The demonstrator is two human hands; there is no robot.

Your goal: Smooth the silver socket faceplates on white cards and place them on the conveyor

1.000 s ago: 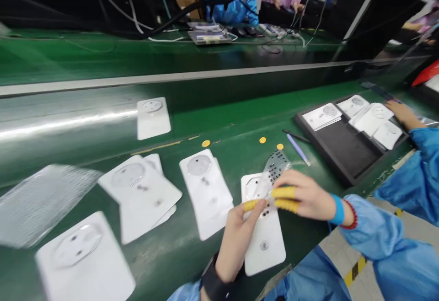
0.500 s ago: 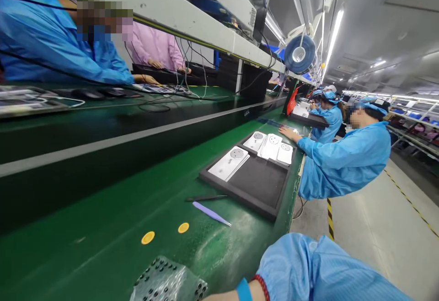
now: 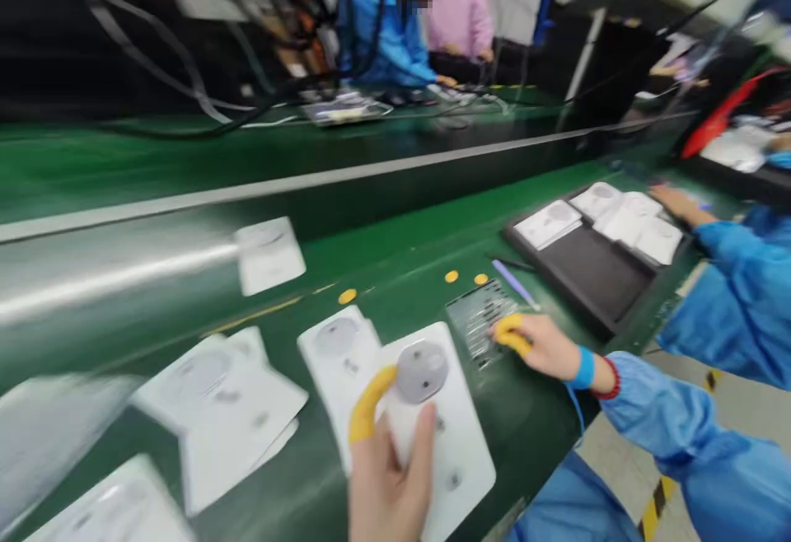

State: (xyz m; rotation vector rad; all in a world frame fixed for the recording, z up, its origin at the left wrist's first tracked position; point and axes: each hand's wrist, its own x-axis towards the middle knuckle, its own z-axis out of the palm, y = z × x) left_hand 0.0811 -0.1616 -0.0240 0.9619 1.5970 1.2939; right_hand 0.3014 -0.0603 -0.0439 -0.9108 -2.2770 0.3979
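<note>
My left hand point(image 3: 392, 472), with a yellow finger cot, grips a white socket panel point(image 3: 454, 422) with a round grey socket at its upper end. Another white socket panel lies partly beneath it. To the right, my right hand point(image 3: 544, 346) has its yellow-cotted fingers pinched at the edge of a clear plastic sheet point(image 3: 473, 320) dotted with black pieces. Whatever those fingertips hold is hidden. A blue wrist strap point(image 3: 581, 366) and a red bracelet circle that wrist.
Several white panels point(image 3: 241, 410) lie at left; one sits farther back point(image 3: 270, 258). Yellow discs point(image 3: 347, 296), purple tweezers point(image 3: 515, 282) and a black tray point(image 3: 581, 278) of panels line the green bench. A co-worker's hand point(image 3: 683, 203) rests beyond the tray.
The view has swung left and down, bringing the left-side panels and my left hand with its panel into sight. My right hand now shows at the dotted sheet.
</note>
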